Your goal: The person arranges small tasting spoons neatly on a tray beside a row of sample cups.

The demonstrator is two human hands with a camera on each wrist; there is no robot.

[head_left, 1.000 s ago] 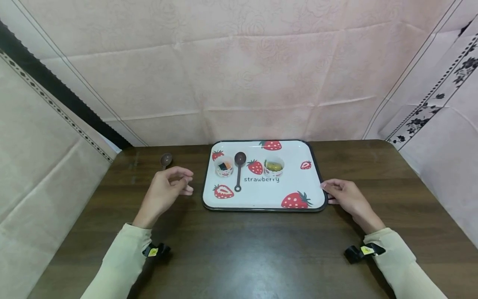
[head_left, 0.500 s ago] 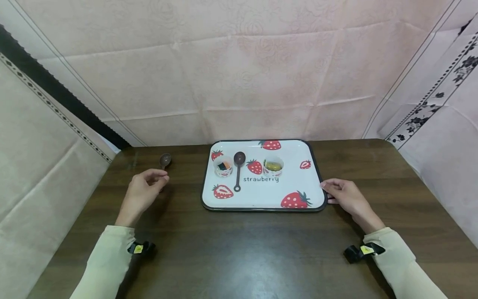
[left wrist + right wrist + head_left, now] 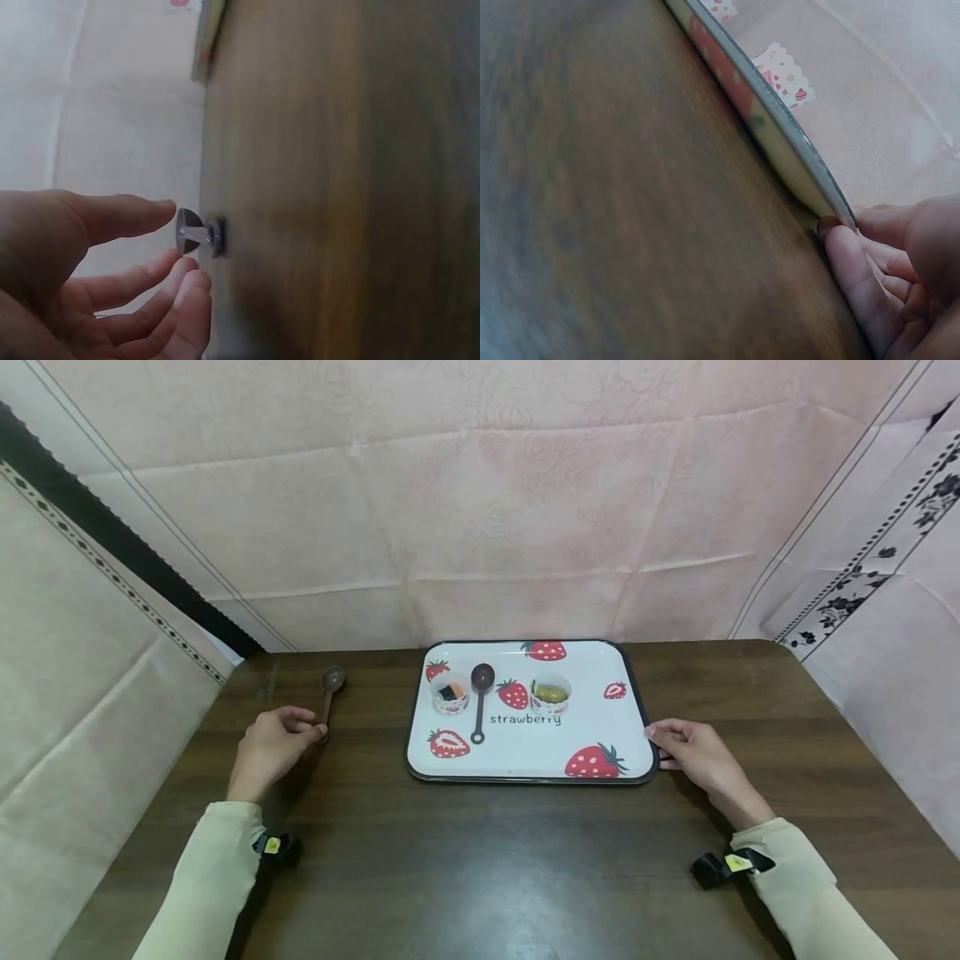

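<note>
In the head view my left hand (image 3: pixel 272 750) is at the near end of a dark brown spoon (image 3: pixel 332 681), which lies left of the tray. In the left wrist view, thumb and fingers come from either side of that spoon (image 3: pixel 196 232) and appear to pinch its handle end. My right hand (image 3: pixel 697 760) grips the right edge of the white strawberry-print tray (image 3: pixel 525 756). In the right wrist view, thumb and fingers pinch the tray's rim (image 3: pixel 810 161).
On the tray are two small cups, the left cup (image 3: pixel 450 703) with sushi-like food and the right cup (image 3: pixel 550 703) with green food. Between them lies a second brown spoon (image 3: pixel 480 702). Behind the wooden table (image 3: pixel 480 852) hangs a pale cloth (image 3: pixel 480 510).
My left hand has moved left, away from the tray, and onto the handle end of the left spoon. The right hand and the tray have stayed put.
</note>
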